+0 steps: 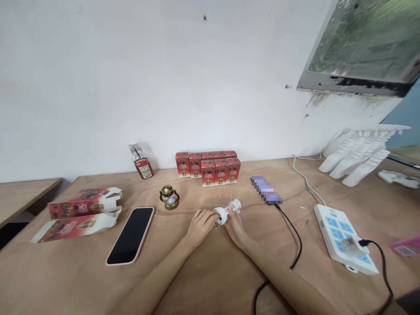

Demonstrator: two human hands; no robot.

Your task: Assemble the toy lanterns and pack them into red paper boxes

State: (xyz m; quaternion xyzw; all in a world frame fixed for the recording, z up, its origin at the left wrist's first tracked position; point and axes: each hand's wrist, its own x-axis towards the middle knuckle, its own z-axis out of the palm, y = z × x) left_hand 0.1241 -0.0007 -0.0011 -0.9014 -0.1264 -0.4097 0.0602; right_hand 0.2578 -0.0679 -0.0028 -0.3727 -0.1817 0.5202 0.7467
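Between my two hands lies a small white plastic lantern piece [222, 215], tilted on its side, with a round base towards the left and a clear middle. My right hand [235, 228] is closed round it from the right. The fingers of my left hand [201, 226] are pinched together at the edge of the round base; whether they also hold something tiny is hidden. Small thin metal bits [220, 201] lie just behind the piece, and a few more show close to the fingertips. A black and gold miniature lantern [169, 197] stands upright to the left.
Several small red boxes [208, 173] stand near the wall, beside a bottle [143, 167]. Flattened red cartons [77, 225] and a phone [131, 236] lie left. On the right are a cabled phone [266, 190], a power strip [344, 240] and white moulded parts [359, 153].
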